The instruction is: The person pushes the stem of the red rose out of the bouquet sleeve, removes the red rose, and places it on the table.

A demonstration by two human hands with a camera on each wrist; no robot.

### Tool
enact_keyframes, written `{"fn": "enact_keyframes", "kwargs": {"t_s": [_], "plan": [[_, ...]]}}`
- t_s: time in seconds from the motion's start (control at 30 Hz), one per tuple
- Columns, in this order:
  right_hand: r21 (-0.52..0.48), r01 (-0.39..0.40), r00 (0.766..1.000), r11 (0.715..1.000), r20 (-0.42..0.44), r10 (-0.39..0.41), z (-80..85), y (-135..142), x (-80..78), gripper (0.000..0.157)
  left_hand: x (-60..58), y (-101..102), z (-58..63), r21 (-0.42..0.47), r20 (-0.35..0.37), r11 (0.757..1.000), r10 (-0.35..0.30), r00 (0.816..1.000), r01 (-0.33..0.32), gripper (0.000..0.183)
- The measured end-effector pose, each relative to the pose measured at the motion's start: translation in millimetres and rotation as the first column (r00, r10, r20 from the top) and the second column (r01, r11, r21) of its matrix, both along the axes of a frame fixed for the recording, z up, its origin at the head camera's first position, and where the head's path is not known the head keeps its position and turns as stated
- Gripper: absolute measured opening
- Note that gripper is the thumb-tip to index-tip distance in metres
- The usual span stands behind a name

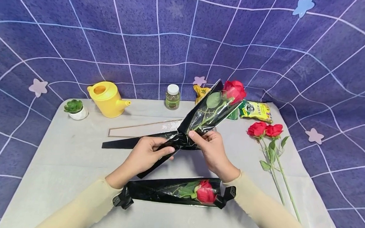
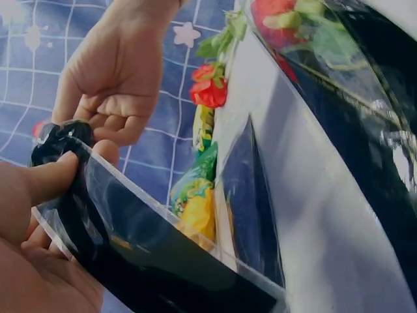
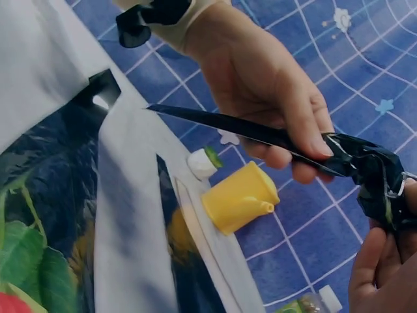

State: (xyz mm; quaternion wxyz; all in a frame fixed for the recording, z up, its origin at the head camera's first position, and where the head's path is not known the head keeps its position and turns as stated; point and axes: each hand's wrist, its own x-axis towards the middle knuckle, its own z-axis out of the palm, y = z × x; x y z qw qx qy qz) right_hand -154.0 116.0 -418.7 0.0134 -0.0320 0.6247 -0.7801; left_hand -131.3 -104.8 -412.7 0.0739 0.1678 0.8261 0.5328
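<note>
Both hands hold a black-and-clear flower sleeve (image 1: pixel 190 118) above the table, with a red rose (image 1: pixel 234 91) showing at its upper right end. The sleeve is bunched into a crumpled neck in the middle. My left hand (image 1: pixel 145 154) pinches the lower tail just below this neck, thumb on top. At the neck's upper side my right hand (image 1: pixel 212 149) grips the film between thumb and fingers. In the left wrist view, the flat tail (image 2: pixel 163 241) slants down from the left thumb (image 2: pixel 55 176). The right wrist view shows the gathered neck (image 3: pixel 374 169) between the hands.
Nearest me lies another wrapped rose (image 1: pixel 206 191). Behind the hands are a flat black sleeve (image 1: pixel 118 144) and a brown-edged clear one (image 1: pixel 133 129). Two loose roses (image 1: pixel 256 129) lie right. A potted succulent (image 1: pixel 78 113), yellow watering can (image 1: pixel 107 99), jar (image 1: pixel 172 102) and packets (image 1: pixel 256 111) line the back.
</note>
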Motion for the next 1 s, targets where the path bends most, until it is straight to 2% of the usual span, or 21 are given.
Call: {"fn": "enact_keyframes", "kwargs": {"t_s": [0.23, 0.3, 0.37, 0.53, 0.67, 0.77, 1.0], "plan": [[0.027, 0.012, 0.998, 1.000, -0.064, -0.010, 15.6, 12.4, -10.0, 0.015, -1.7, -10.9, 4.1, -0.148, -0.073, 0.989, -0.030, 0.997, 0.019, 0.020], [0.009, 0.015, 0.997, 1.000, -0.070, -0.014, 21.1, 17.1, -15.2, 0.012, -1.9, -14.3, 6.0, -0.180, -0.067, 0.983, -0.034, 0.997, 0.021, 0.021], [-0.053, 0.017, 0.997, 0.998, -0.072, -0.021, 27.3, 21.3, -19.8, 0.010, -2.4, -17.0, 8.3, -0.197, -0.065, 0.980, -0.035, 0.997, 0.021, 0.019], [-0.250, -0.016, 0.997, 0.968, -0.079, -0.004, 40.5, 27.7, -27.2, 0.014, -3.4, -21.1, 14.6, -0.187, -0.042, 0.982, -0.039, 0.998, 0.030, 0.015], [-0.328, -0.038, 0.997, 0.944, -0.082, 0.012, 41.5, 27.3, -28.4, 0.014, -3.8, -20.4, 17.0, -0.169, -0.037, 0.985, -0.043, 0.998, 0.036, 0.017], [-0.348, -0.056, 0.996, 0.936, -0.082, 0.029, 38.6, 25.3, -26.9, 0.013, -3.1, -20.2, 16.1, -0.150, -0.046, 0.988, -0.042, 0.998, 0.035, 0.017], [-0.285, -0.104, 0.994, 0.953, -0.043, 0.096, 31.0, 26.8, -21.5, 0.022, -0.9, -19.8, 9.6, -0.128, -0.052, 0.992, -0.016, 0.999, 0.009, 0.017]]}}
